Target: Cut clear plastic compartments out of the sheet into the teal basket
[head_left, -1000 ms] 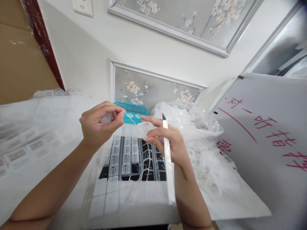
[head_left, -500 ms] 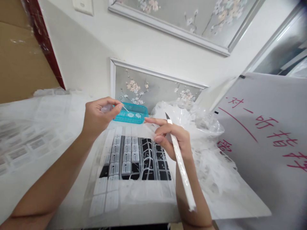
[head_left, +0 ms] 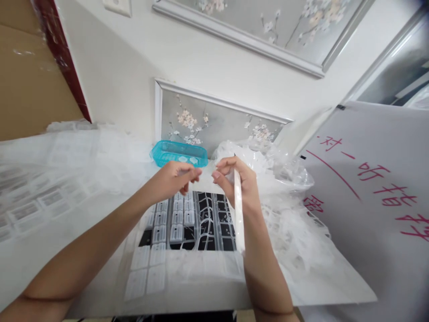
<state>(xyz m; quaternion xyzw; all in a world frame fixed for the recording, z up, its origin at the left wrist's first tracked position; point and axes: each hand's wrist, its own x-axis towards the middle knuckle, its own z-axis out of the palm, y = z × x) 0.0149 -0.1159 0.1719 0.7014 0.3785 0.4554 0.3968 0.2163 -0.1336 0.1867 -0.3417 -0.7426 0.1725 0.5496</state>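
My left hand (head_left: 174,179) hovers over the far end of a clear plastic sheet of small moulded cells (head_left: 174,223), fingers pinched together; what they pinch is too small to make out. My right hand (head_left: 234,183) is closed round a long white craft knife (head_left: 238,210), its thin blade pointing up and away, thumb and forefinger tips pinched near my left fingertips. A small blue tray (head_left: 177,154) with a few clear pieces in it sits just beyond both hands. The sheet lies on a dark cutting mat (head_left: 214,223) with white lines.
A heap of crumpled clear plastic scraps (head_left: 278,179) lies to the right. More cell sheets under white film (head_left: 40,197) cover the left. A white board with red writing (head_left: 368,188) leans at the right. A framed flower picture (head_left: 214,123) leans against the wall behind.
My left hand dropped from beside the blue tray down towards the sheet and moved right. My right hand rose a little and swung the knife upright. Both sets of fingertips came close together.
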